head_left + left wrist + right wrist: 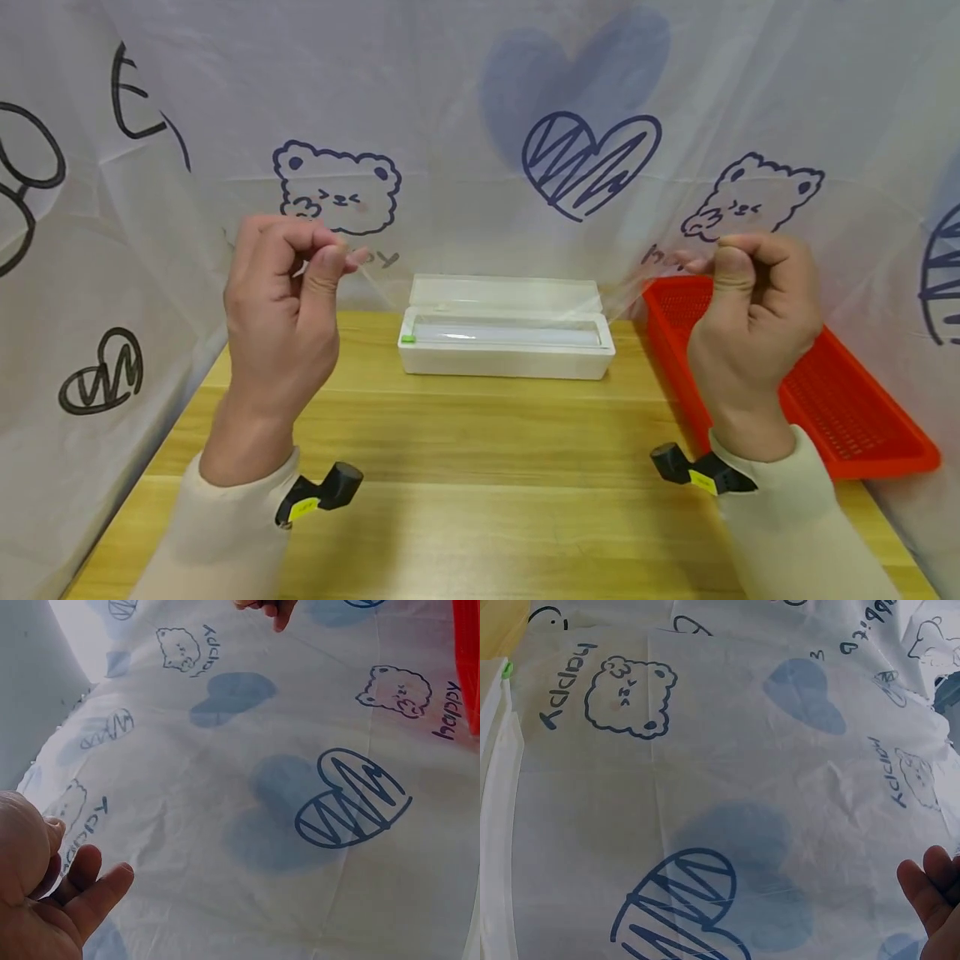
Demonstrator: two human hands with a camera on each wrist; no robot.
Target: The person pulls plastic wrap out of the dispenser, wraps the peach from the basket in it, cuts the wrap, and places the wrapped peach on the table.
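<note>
Clear plastic wrap (628,287), faint and hard to trace, stretches from a white dispenser box (506,362) up toward both hands. My left hand (281,308) pinches one corner between thumb and curled forefinger, raised left of the box. On the other side, my right hand (753,317) pinches the opposite corner at about equal height. The box's lid (506,292) stands tipped back, and a pale roll (510,336) lies inside. Only part of the left hand (45,892) and of the right hand (937,900) shows in their wrist views; the film is barely visible there.
A red plastic basket (892,450) stands at the right, partly behind the right hand. The box sits toward the back of the wooden table (480,467). White printed cloth (465,133) hangs behind and along both sides. A green tab (408,339) marks the box's left end.
</note>
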